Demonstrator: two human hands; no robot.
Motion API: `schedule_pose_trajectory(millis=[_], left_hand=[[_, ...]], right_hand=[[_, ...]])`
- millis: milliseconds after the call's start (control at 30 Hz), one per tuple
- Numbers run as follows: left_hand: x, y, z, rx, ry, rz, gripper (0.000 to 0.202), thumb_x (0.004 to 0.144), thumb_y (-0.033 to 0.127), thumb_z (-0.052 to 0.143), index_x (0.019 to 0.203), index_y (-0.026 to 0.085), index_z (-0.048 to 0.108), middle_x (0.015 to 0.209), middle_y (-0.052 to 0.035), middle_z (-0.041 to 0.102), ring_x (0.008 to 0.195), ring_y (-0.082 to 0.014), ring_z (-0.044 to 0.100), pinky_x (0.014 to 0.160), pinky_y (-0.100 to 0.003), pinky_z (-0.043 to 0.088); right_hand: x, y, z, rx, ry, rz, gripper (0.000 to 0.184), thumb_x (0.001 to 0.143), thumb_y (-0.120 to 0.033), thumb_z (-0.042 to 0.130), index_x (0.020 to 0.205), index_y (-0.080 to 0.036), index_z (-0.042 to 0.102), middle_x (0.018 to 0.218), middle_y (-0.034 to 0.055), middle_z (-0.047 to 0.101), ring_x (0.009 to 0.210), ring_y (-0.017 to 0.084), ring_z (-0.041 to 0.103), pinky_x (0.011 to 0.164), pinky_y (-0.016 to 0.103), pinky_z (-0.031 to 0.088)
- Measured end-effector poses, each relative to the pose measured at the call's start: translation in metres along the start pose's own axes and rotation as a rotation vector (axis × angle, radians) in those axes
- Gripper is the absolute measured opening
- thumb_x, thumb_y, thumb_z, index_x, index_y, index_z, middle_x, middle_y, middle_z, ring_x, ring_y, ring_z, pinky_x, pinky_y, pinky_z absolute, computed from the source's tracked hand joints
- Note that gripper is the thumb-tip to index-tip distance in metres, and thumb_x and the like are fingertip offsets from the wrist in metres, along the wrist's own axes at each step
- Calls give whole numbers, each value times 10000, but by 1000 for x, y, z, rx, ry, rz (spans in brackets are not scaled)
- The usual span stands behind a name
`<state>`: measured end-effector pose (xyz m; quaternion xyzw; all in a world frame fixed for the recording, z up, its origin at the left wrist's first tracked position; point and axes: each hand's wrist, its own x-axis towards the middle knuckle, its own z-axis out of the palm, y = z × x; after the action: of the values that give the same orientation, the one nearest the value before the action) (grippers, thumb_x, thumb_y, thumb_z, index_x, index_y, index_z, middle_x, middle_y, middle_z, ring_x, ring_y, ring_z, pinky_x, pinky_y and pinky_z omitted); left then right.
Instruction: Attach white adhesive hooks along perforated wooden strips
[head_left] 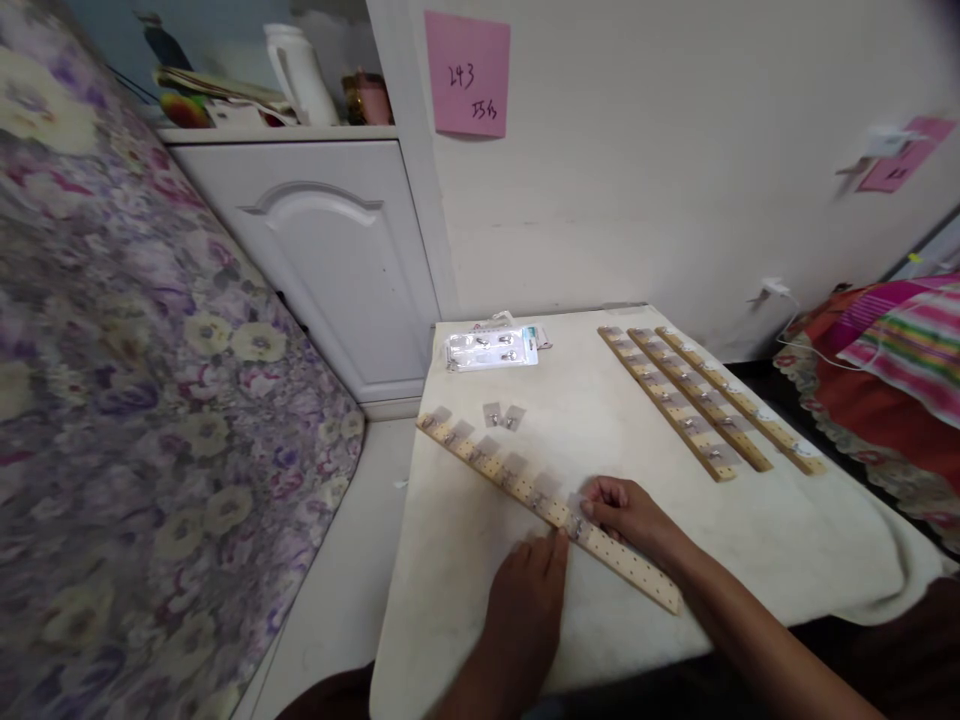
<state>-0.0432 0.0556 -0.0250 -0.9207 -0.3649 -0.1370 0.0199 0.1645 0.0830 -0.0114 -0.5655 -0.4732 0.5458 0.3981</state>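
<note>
A long perforated tan strip [630,565] lies slantwise on the white table [787,540], with several small clear packets clipped along its upper part. My left hand [529,590] rests on the table just below the strip, fingertips touching its edge, fingers closed together. My right hand [626,512] sits on the far side of the strip, its fingers pinched on a small clear packet [576,512] at the strip. Two loose packets [502,416] lie above the strip.
Three filled tan strips [705,400] lie side by side at the table's far right. A clear plastic pack [491,349] sits at the far left corner. A floral mattress [150,400] stands to the left, a white cabinet [322,260] behind, colourful cloth [892,370] at right.
</note>
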Motion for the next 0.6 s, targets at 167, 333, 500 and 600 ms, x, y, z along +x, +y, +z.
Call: schedule_pose_trajectory(millis=[167,333,500,600], left_hand=[[0,1,-1,17,-39,10,507,815,45,450,1316,97,390,958,-87,597,824,-197,556,712,-341,517],[0,1,-1,38,-26,6,508,811,30,430,1312,100,391,988,-89,598,846,-197,555,740,-337,510],[1,0,2,60,14,35,485,817,20,401,1298,82,397,940,-89,600,807,-194,557,701,-334,510],[0,0,2,62,19,31,494,817,19,399,1307,84,387,940,-87,595,812,-196,559,700,-335,512]], right_hand=[[-2,0,1,-19,6,-20,165,754,-337,613,799,-189,557,520,-80,449,376,49,367,373,185,243],[-4,-3,1,-29,0,-36,182,755,-351,617,806,-188,553,530,-82,441,385,48,360,378,187,238],[-5,-4,2,-32,3,-33,193,752,-368,618,787,-188,557,533,-77,444,396,55,358,389,193,243],[-4,-1,1,-35,8,-38,190,755,-369,618,788,-193,557,542,-73,448,401,56,354,392,196,244]])
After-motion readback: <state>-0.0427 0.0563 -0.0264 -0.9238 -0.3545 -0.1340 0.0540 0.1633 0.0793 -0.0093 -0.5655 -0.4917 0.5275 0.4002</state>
